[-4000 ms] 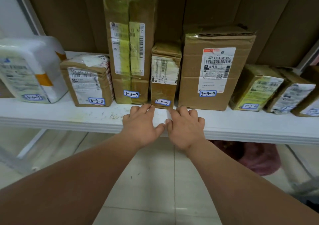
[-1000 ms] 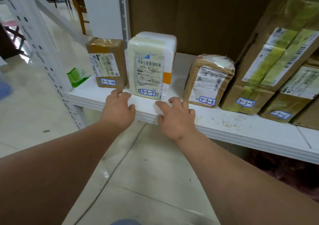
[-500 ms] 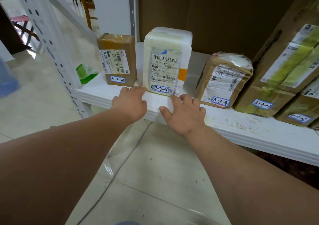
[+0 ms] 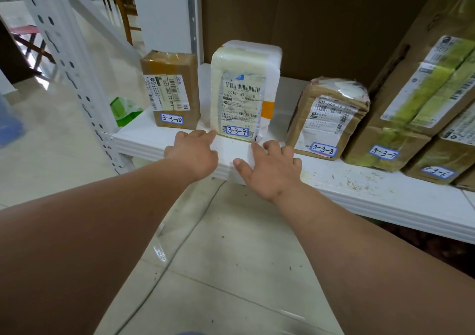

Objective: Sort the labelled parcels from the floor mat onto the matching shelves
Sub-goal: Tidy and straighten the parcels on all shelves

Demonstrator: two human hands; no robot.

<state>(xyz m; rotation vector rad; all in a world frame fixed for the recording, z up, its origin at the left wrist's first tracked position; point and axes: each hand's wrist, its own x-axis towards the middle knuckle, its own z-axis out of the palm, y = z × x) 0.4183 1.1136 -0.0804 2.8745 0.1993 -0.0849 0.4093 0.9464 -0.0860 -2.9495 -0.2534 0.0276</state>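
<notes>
One head-worn camera looks forward and down, close over the white shelf [image 4: 359, 188]; floor below.

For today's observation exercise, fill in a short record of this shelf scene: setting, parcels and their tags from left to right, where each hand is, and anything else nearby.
setting: white shelf above a tiled floor
parcels, left to right: brown box 3-3-10; white parcel 3-3-9; brown parcel 3-3-8; box 3-3-7; box 3-3-6
left hand: fingers extended, at the base of white parcel 3-3-9
right hand: spread on the shelf edge, below the same parcel
nearby: green packet left of the shelf
</notes>
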